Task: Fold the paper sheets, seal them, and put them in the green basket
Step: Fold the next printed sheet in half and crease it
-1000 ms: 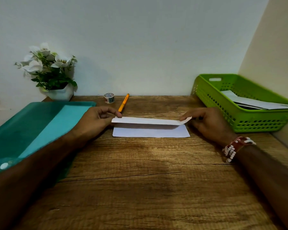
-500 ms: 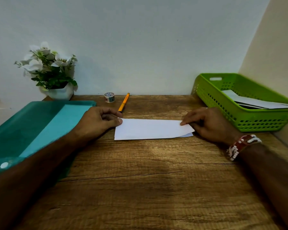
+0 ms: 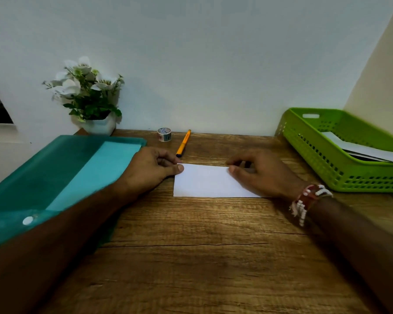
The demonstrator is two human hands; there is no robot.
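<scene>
A folded white paper sheet [image 3: 204, 182] lies flat on the wooden table [image 3: 202, 245], in the middle. My left hand [image 3: 150, 168] pinches its far left corner, thumb on top. My right hand [image 3: 263, 175] covers the sheet's right part, with thumb and index finger pinched on the far folded edge near its middle. The green basket [image 3: 315, 159] stands at the right by the wall and holds white folded sheets [image 3: 368, 150]. A small tape roll [image 3: 164, 134] sits at the back of the table.
An orange pen [image 3: 183, 143] lies beside the tape roll, just behind my left hand. A teal plastic folder [image 3: 66, 173] covers the table's left side under my left forearm. A white pot of white flowers [image 3: 89, 96] stands in the back left corner.
The raised flap of the sheet has come down flat onto the lower part. My right hand has slid left along the far folded edge. My left hand stays at the left corner.
</scene>
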